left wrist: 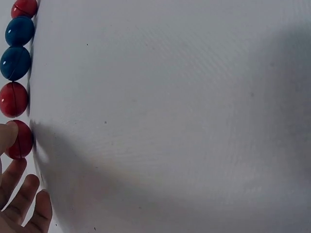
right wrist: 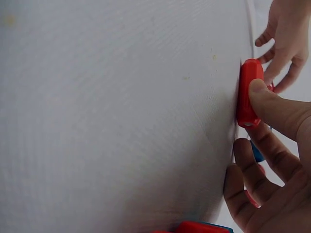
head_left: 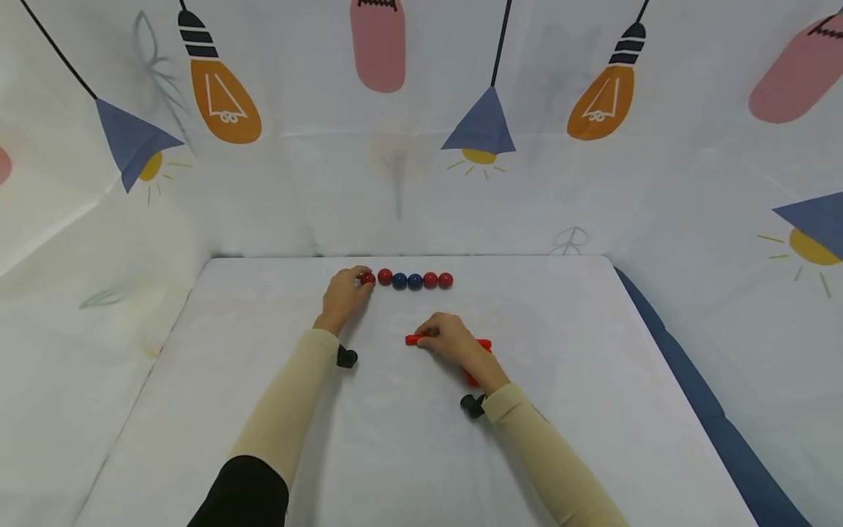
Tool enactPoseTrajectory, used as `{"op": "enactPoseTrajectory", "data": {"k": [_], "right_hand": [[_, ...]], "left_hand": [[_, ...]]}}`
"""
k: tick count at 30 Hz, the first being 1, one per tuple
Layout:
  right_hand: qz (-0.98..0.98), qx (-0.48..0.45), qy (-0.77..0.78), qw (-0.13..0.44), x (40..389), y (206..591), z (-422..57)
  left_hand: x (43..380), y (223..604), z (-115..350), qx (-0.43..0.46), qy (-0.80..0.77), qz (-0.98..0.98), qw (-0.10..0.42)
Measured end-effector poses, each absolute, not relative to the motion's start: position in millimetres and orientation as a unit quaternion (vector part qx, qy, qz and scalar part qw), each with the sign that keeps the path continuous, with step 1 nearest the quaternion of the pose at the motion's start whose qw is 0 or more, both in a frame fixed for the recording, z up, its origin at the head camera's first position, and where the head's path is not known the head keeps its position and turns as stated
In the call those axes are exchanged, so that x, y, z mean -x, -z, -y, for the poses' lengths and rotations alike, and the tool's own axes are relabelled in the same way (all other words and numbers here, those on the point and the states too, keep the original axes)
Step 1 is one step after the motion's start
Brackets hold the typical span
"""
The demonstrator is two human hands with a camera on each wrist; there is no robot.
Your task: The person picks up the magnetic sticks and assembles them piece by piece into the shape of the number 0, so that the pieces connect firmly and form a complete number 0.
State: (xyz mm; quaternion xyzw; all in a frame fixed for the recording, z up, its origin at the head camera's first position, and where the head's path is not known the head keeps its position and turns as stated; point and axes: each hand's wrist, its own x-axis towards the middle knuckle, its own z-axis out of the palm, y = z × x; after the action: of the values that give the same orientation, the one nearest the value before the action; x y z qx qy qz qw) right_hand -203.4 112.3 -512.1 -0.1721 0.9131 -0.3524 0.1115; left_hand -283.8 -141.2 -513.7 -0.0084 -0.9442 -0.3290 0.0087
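Observation:
At the left end of a row of balls, my left hand (head_left: 344,296) pinches a red ball (left wrist: 24,140), its thumb on the near side and the other fingers spread beyond. Beside it in the row come another red ball (head_left: 385,277), two dark blue balls (head_left: 407,281) and two more red ones (head_left: 437,280). Nearer to me, my right hand (head_left: 453,340) holds a short red stick (right wrist: 249,94) low over the white table, thumb on top. Partly hidden under that hand and wrist lie other red pieces (head_left: 485,344), one showing a blue edge in the right wrist view.
The white tabletop (head_left: 263,366) meets a hanging cloth (head_left: 395,197) printed with lamps and bulbs at its far edge. Dark blue fabric (head_left: 698,388) runs along the right edge. A dark wrist device (head_left: 346,357) sits on each wrist.

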Motion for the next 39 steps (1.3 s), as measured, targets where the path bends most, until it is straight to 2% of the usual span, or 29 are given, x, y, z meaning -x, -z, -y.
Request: {"op": "enactPoseTrajectory", "data": {"k": [6, 16, 31, 39], "right_hand": [[-0.915, 0.17, 0.35, 0.107, 201.8, 512.0, -111.8], [-0.914, 0.165, 0.349, 0.124, 200.7, 511.5, -110.9], [-0.914, 0.169, 0.346, 0.129, 205.6, 507.1, -113.3], [-0.913, 0.181, 0.343, 0.128, 205.7, 508.5, -112.8]], "left_hand": [[281.1, 511.9, 144.8, 0.015, 0.336, 0.942, 0.016], [279.4, 521.6, 160.9, 0.032, 0.377, 0.926, -0.015], [254.2, 521.9, 162.6, 0.029, 0.441, 0.896, 0.035], [236.6, 515.5, 150.2, 0.047, 0.457, 0.888, 0.029]]}}
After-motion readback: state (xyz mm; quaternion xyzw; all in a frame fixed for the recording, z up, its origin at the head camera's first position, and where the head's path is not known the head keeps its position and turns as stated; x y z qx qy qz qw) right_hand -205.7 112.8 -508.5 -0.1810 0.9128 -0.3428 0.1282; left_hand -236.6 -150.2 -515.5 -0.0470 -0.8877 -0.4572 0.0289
